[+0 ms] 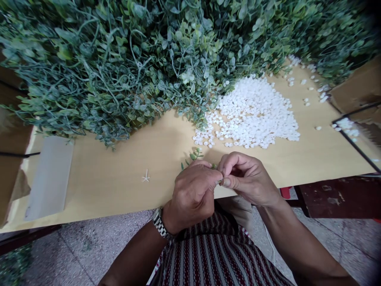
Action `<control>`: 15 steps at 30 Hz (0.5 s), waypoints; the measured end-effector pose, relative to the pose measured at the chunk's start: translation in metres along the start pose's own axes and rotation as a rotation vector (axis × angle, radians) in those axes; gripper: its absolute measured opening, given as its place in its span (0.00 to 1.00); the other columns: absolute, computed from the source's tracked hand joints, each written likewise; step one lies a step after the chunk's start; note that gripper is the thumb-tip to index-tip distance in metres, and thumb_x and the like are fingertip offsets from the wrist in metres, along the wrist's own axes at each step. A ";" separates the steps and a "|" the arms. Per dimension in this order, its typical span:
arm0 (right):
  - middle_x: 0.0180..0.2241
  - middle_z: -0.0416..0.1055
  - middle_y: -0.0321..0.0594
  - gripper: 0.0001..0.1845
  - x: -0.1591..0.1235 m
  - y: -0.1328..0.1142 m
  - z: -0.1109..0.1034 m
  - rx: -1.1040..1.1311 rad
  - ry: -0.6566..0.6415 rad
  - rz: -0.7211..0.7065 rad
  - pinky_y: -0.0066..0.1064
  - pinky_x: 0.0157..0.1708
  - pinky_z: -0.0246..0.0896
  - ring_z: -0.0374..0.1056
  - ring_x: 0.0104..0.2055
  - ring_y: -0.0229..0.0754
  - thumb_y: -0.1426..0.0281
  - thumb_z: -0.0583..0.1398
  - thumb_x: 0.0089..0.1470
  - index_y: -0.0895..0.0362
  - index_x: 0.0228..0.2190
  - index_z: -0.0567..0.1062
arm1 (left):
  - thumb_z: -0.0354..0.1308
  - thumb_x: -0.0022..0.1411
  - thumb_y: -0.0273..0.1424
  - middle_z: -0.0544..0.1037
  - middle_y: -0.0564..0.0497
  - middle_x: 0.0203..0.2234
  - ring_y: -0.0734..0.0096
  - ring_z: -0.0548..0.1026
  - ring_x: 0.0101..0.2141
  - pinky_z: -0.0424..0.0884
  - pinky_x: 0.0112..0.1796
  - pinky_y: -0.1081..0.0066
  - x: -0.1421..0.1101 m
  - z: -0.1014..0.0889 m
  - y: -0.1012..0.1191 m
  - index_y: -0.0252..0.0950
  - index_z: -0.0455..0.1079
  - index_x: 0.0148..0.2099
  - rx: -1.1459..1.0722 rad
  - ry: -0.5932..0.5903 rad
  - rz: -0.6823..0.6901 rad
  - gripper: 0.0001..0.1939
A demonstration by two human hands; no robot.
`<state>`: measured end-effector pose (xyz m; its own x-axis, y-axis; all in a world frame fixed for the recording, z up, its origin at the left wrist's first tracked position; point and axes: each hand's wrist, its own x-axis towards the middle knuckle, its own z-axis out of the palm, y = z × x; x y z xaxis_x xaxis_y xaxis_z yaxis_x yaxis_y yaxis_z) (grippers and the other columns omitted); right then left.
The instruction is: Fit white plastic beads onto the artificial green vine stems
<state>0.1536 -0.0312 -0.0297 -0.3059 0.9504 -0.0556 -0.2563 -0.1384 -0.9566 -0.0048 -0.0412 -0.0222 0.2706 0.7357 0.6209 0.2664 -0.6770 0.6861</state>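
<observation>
My left hand [195, 190], with a metal watch at the wrist, is closed on a sprig of artificial leaves [195, 155] whose green tips stick out above the knuckles. Thumb and fingers of my right hand [248, 174] pinch together at the sprig's end, touching the left fingertips. Whatever small part lies between the right fingertips is mostly hidden. Just beyond the hands spreads a pile of small white plastic pieces [258, 113]. To the left, a small white star-shaped piece [146, 176] lies alone on the tabletop [119, 174].
A thick heap of artificial greenery [119, 67] covers the table's far side. On the left lies a translucent plastic strip [50, 178]. Torn cardboard [358, 85] and a black rod [355, 149] border the right end. A dark red stool [342, 196] stands below the table.
</observation>
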 end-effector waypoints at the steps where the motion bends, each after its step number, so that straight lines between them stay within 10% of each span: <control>1: 0.23 0.66 0.32 0.10 0.000 0.000 0.001 -0.020 0.008 -0.006 0.27 0.25 0.57 0.61 0.26 0.34 0.69 0.69 0.41 0.56 0.23 0.72 | 0.53 0.55 0.17 0.76 0.49 0.24 0.70 0.75 0.30 0.74 0.42 0.65 -0.001 0.001 0.000 0.33 0.68 0.35 0.020 0.000 -0.002 0.08; 10: 0.26 0.69 0.35 0.04 -0.014 -0.008 -0.012 -0.205 0.052 -0.203 0.27 0.28 0.60 0.64 0.29 0.36 0.70 0.65 0.48 0.54 0.29 0.75 | 0.55 0.55 0.19 0.78 0.46 0.34 0.65 0.76 0.39 0.72 0.46 0.60 -0.009 -0.019 0.019 0.36 0.64 0.48 -0.012 0.018 -0.024 0.18; 15: 0.26 0.68 0.37 0.04 -0.020 0.000 -0.036 -0.307 0.250 -0.286 0.29 0.29 0.58 0.63 0.29 0.38 0.67 0.61 0.53 0.54 0.29 0.74 | 0.44 0.65 0.26 0.77 0.46 0.23 0.69 0.76 0.28 0.74 0.34 0.70 -0.032 -0.002 0.046 0.34 0.67 0.35 -0.403 -0.422 0.034 0.10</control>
<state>0.1921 -0.0399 -0.0391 -0.0239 0.9814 0.1907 -0.0040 0.1906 -0.9817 -0.0034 -0.0960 -0.0098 0.6404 0.5858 0.4967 -0.0992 -0.5782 0.8098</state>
